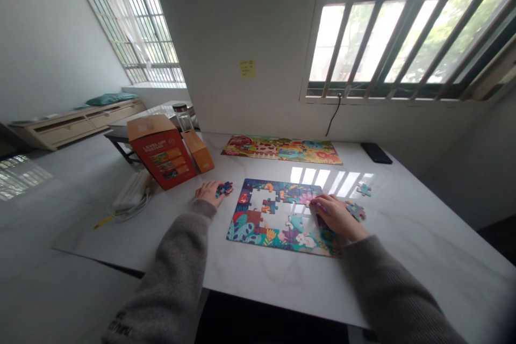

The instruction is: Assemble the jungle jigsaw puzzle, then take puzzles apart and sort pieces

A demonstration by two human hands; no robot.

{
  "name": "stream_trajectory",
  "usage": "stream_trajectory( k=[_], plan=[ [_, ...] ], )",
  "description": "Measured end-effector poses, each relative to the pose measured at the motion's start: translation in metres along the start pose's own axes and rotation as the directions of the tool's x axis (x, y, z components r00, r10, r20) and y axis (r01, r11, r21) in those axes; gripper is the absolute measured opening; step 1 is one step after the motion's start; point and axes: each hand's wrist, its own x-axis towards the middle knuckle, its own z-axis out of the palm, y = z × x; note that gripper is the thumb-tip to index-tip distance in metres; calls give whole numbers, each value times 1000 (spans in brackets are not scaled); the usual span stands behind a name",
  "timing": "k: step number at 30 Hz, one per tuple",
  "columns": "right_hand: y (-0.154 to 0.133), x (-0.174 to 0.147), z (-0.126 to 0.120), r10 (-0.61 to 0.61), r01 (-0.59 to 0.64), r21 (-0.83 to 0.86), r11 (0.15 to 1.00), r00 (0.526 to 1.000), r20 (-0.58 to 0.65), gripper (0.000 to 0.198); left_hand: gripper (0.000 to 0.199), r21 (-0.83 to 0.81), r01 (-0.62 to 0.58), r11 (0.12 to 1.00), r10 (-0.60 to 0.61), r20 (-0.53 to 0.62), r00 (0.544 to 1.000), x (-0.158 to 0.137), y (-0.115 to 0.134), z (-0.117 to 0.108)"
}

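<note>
A partly assembled jigsaw puzzle lies on the white marbled table, its frame mostly joined and gaps showing in the middle. Over its right side is my right hand, fingers drawn together on a pinkish puzzle piece at the inner edge; the fingers hide much of that piece. To the left of the puzzle, my left hand rests on the tabletop with its fingers curled around a small bunch of dark puzzle pieces. Loose pieces lie just beyond my right hand, and a teal piece sits farther back.
Two finished puzzle strips lie along the wall. A black phone is at the back right. At the left stand a red puzzle box and an orange small box, with a white cable bundle beside them.
</note>
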Motion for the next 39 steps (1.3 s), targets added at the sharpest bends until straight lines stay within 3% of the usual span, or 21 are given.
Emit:
stream_trajectory(
  k=[8,13,17,19,21,25,27,30,34,36,39],
  plan=[
    [-6,0,-3,-2,2,-7,1000,1000,-17,29,30,29,45,999,-45,23,999,-2,7,-1],
    [-6,0,-2,1,-2,-22,1000,1000,-24,28,27,76,57,996,-57,-1,998,-3,18,-1],
    [-3,0,0,-8,8,-29,1000,1000,-15,28,30,23,68,997,-66,-74,995,-4,23,-5],
    [-3,1,0,-6,5,-33,999,1000,-19,27,30,-43,-41,998,34,-139,990,-6,29,-7],
    [-8,3,-2,12,-13,-17,1000,998,-57,25,28,-130,-224,966,195,-204,959,-11,43,-7],
    [-39,12,-6,68,-27,201,979,978,-199,25,18,-276,-536,797,446,-329,832,-26,83,-3],
    [-61,17,-5,115,-29,381,924,972,-206,29,15,-317,-603,732,498,-356,791,-35,102,-1],
    [-87,22,2,119,-41,611,790,989,-87,40,10,-312,-680,663,586,-349,731,-46,122,3],
    [-100,24,14,82,-70,778,625,996,24,40,11,-263,-782,565,725,-294,623,-51,131,6],
    [-102,23,16,108,-95,824,559,993,41,37,17,-269,-775,571,712,-307,631,-51,131,6],
    [-107,23,17,182,-138,906,400,981,68,46,23,-310,-697,647,609,-340,716,-50,132,7]
  ],
)
